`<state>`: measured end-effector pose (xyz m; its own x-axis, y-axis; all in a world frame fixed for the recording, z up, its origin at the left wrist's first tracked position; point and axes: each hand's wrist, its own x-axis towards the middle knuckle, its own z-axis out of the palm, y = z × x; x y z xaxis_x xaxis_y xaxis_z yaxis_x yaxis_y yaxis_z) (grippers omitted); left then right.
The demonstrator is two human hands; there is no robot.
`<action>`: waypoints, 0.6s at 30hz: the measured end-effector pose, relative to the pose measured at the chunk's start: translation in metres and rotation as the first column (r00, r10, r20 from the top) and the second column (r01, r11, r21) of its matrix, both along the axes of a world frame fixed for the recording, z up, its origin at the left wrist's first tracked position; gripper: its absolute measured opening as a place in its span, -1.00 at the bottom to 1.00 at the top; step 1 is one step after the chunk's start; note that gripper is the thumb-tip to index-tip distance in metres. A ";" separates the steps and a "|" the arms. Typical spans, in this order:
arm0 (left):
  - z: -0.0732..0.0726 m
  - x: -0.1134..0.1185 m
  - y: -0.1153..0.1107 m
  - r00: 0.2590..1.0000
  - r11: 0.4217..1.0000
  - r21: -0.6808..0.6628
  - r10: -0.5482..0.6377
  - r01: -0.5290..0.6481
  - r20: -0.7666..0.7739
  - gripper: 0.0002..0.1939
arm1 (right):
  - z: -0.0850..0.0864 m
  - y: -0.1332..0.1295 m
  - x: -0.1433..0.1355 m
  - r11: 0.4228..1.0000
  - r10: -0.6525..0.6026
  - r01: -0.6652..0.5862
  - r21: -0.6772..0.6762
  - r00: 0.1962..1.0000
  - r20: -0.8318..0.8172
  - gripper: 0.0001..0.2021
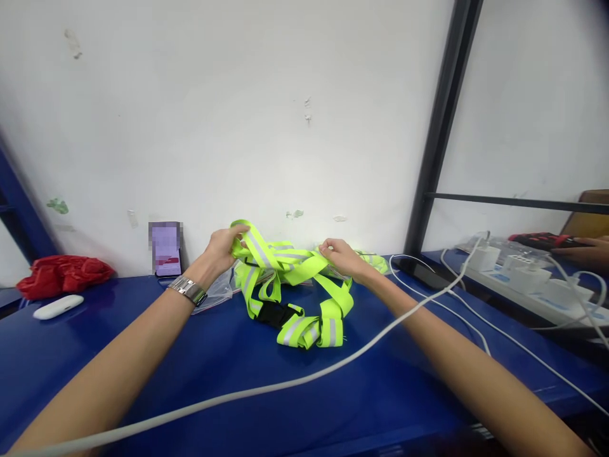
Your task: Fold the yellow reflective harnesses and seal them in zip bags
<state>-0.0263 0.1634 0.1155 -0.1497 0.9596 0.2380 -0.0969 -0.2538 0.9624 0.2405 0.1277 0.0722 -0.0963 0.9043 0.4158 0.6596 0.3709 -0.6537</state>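
The foreground is crossed diagonally by a thick white cable (304,379), seen above the blue tabletop (228,393). Beyond it, at the middle of the tabletop, the neon-yellow reflective strapping (301,274) is spread in loose loops, its nearest end bunched into folds and its grey stripes exposed. A black buckle (273,313) is carried on its near left side.

The upper loops are held by both hands: a raised loop is gripped between thumb and fingers by the left hand (222,249), and a band farther right is pinched between the fingertips of the right hand (343,259). A metal-banded watch (189,289) is worn on the left wrist. A clear plastic bag (215,292) is partly covered by the strapping.

At the left, a white case (58,307) is placed just before a crumpled red bag (66,274). At the right, a white power strip (516,289) is loaded with chargers, and a dark phone (421,273) is laid near it. Farther back, a lit phone (167,249) is propped against the pale wall (238,127).
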 end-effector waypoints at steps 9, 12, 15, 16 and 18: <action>0.006 0.013 -0.013 0.945 0.998 0.058 -0.010 0.031 -0.327 -0.73 | -0.004 -0.012 -0.003 0.995 -0.007 -0.029 0.099 0.939 0.345 -0.55; 0.020 0.033 -0.016 0.947 0.996 0.077 -0.008 0.034 -0.321 -0.76 | -0.006 -0.018 -0.016 0.962 0.044 -0.152 0.227 0.906 0.420 -0.37; 0.034 0.053 -0.023 0.961 0.993 0.104 -0.021 0.051 -0.275 -0.80 | -0.006 -0.017 -0.030 0.939 0.121 -0.252 0.235 0.879 0.461 -0.28; 0.039 0.058 -0.026 0.965 0.993 0.108 -0.027 0.057 -0.261 -0.80 | -0.005 -0.014 -0.032 0.937 0.153 -0.273 0.219 0.883 0.444 -0.37; 0.046 0.062 -0.028 0.971 0.993 0.114 -0.005 0.033 -0.238 -0.81 | -0.002 -0.010 -0.029 0.929 0.268 -0.334 0.158 0.903 0.335 -0.64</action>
<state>0.0353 0.1354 0.1610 -0.0580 0.9252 0.3749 0.1242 -0.3659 0.9223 0.2110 0.1181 0.0705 -0.5008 0.7088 0.4968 0.6480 0.6875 -0.3276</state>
